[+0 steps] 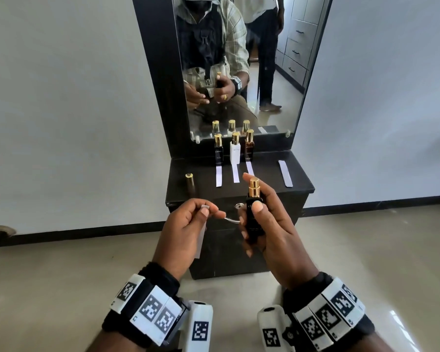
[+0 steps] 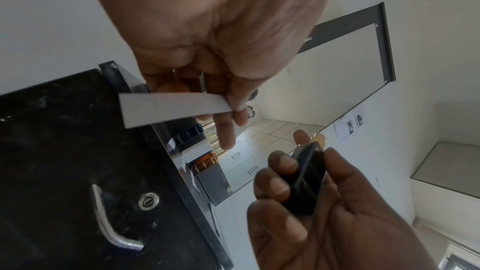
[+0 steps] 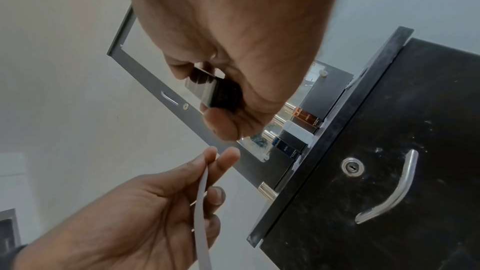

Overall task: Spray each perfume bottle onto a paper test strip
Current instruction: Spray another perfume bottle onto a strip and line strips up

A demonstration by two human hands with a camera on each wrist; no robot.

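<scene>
My right hand [image 1: 261, 217] grips a black perfume bottle [image 1: 253, 219] upright, its gold spray nozzle [image 1: 253, 187] bare, forefinger raised beside it. The same black bottle [image 2: 307, 180] [image 3: 221, 93] shows in both wrist views. My left hand [image 1: 188, 224] pinches a white paper test strip [image 1: 201, 240] by its top end, just left of the bottle; the strip [image 2: 171, 108] [image 3: 201, 219] hangs below the fingers. On the black cabinet top [image 1: 264, 179] stand three capped bottles: dark [image 1: 218, 153], white [image 1: 235, 151] and amber [image 1: 249, 148], each with a strip in front.
A loose gold cap [image 1: 189, 182] stands at the cabinet's left edge. A spare strip [image 1: 285, 173] lies at the right. The mirror [image 1: 239, 72] rises behind the bottles. The cabinet door has a lock [image 1: 238, 206] and a metal handle [image 3: 389, 190]. Tiled floor lies all round.
</scene>
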